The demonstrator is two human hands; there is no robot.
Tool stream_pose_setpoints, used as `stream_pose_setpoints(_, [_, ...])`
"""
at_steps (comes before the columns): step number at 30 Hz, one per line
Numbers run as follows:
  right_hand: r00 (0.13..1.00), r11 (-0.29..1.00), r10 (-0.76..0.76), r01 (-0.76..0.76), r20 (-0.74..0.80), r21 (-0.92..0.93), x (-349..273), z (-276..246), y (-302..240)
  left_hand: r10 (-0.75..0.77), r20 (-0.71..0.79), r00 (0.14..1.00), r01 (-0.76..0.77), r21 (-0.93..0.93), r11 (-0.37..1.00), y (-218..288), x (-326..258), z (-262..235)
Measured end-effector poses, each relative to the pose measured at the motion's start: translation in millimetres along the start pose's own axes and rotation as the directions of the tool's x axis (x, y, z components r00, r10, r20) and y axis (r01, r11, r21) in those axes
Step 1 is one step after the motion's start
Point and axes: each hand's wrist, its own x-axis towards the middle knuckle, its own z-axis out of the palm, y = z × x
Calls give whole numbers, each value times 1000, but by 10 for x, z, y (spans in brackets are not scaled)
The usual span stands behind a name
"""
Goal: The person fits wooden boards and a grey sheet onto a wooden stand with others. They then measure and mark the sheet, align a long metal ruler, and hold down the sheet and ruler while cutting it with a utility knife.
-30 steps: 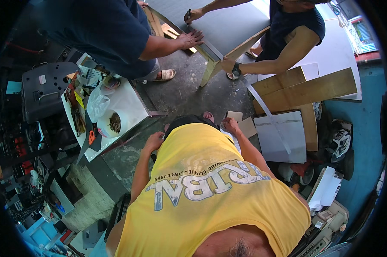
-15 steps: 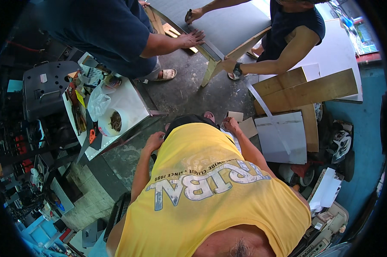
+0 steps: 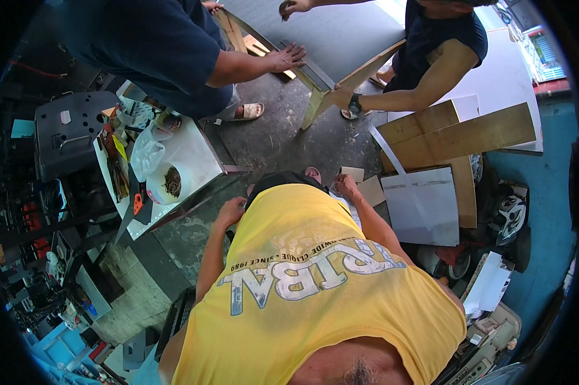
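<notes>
My left hand [image 3: 233,210] hangs beside my waist at the edge of my yellow shirt [image 3: 315,269]. Its fingers curl inward, and whatever they may hold is hidden. On the other side, my right hand [image 3: 347,186] is closed near my hip, close to small pieces of brown board [image 3: 370,191]; its grip is too small to make out. Beyond me, a co-worker's hand [image 3: 286,58] presses on a metal straightedge [image 3: 317,74] along a grey panel [image 3: 347,38]. A second co-worker's watch-wearing hand [image 3: 340,99] steadies its near end, while their other hand [image 3: 296,8] holds a small dark item.
A white table [image 3: 203,157] at left carries a white tub [image 3: 174,185] of brown bits, a plastic bag [image 3: 148,153] and an orange-handled handsaw [image 3: 137,204]. Wooden boards [image 3: 462,138] and a pale board [image 3: 421,205] lie to my right. A dark case [image 3: 71,135] stands far left.
The second co-worker's hand with the small dark item has moved farther away, up along the panel to the picture's top edge. My own hands stay in place.
</notes>
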Motion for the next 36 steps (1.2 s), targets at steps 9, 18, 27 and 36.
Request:
stream_pose_setpoints(9, [1000, 1000, -19, 19, 3, 0, 27, -41, 7, 16, -32, 999, -15, 28, 999, 21, -10, 53])
stream_pose_setpoints(18, [1000, 1000, -1, 1, 14, -30, -22, -111, -22, -15, -59, 998, 15, 1, 1000, 119, -96, 126])
stream_pose_setpoints(27, [998, 996, -10, 15, 55, -89, -69, -332, -99, -72, -45, 996, 71, -33, 997, 290, -205, 219])
stream_pose_setpoints(36, [986, 968, -57, 93, 156, -234, 102, -554, -44, -143, -6, 990, 142, -74, 987, 371, -262, 454])
